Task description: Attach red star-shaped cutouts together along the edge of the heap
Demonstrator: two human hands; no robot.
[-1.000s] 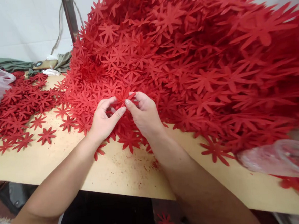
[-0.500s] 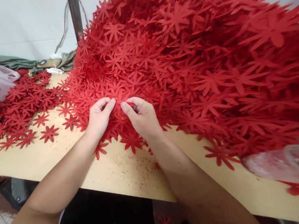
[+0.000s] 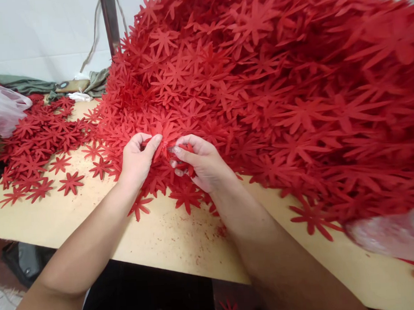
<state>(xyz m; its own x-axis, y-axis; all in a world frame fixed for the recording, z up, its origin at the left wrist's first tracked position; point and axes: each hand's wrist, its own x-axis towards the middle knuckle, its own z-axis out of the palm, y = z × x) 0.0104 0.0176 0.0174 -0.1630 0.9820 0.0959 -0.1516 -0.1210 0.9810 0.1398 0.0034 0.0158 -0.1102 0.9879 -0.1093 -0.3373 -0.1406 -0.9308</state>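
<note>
My left hand (image 3: 139,154) pinches a red flower-shaped cutout (image 3: 160,141) between thumb and forefinger, in front of a large pile (image 3: 202,75) of the same cutouts. Close beside it on the right, my right hand (image 3: 201,160) is closed, thumb against forefinger, near the cutout's centre. Red material (image 3: 186,152) shows among its curled fingers, with something small and shiny at the fingertips that I cannot make out. Single cutouts (image 3: 185,196) lie on the table below the hands.
A smaller heap of red cutouts (image 3: 41,137) lies on the left of the pale table (image 3: 127,234), beside a white plastic bag (image 3: 4,104). Red crumbs dot the tabletop. At the right edge stands a clear plastic container (image 3: 390,237). A metal post (image 3: 110,23) rises behind.
My right hand's fingers have opened out somewhat and now show red material among them. The cutout in my left hand stands out more clearly. The view has shifted slightly.
</note>
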